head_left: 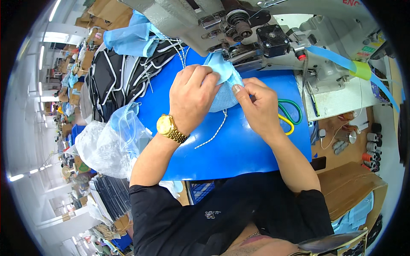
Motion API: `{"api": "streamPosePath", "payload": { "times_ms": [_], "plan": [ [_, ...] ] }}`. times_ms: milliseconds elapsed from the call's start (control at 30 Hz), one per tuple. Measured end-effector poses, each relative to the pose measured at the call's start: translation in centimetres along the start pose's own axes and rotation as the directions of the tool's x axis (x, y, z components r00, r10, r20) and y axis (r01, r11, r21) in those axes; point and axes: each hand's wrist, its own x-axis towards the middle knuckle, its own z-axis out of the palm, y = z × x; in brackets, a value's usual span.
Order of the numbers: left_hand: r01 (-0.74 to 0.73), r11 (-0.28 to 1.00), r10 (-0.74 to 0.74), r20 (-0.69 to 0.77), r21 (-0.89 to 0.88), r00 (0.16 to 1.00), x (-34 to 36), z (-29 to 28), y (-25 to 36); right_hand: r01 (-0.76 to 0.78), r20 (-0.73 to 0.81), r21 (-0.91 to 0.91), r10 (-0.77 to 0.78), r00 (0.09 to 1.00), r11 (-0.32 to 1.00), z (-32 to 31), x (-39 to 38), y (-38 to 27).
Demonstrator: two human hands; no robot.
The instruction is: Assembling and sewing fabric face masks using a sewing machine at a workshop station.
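Note:
Just below the sewing machine's head (239,34), a light blue piece of mesh fabric (224,100) with a smooth pale blue flap (220,64) is held in both hands. My left hand (192,96), with a gold watch on the wrist, pinches the flap with fingers curled. My right hand (258,109) grips the mesh's right edge, thumb on top. The fabric's upper end reaches the machine's presser area. A speckled cord (210,138) lies on the blue work surface (226,158) below it. Scissors with green and yellow handles (290,111) lie beside my right hand, partly hidden.
Black pieces with white piping (106,81), blue mesh pieces (128,40) and plastic bags (100,149) are piled at left. Blue tape (335,57) runs to the machine at right. Several thread spools (371,145) and a cardboard box (346,183) sit at lower right.

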Motion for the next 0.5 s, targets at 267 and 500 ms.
{"api": "streamPosePath", "payload": {
  "times_ms": [267,500],
  "plan": [
    [-0.061,0.981,0.069,0.036,-0.186,0.997,1.1,-0.4,-1.0,-0.358,0.056,0.342,0.362,0.931,0.869,-0.7,2.0,-0.3],
    [-0.042,0.989,0.043,0.008,-0.139,0.999,1.4,0.2,-1.2,-0.296,0.118,0.094,0.285,0.951,0.950,0.2,2.9,-0.6]
  ]
}}
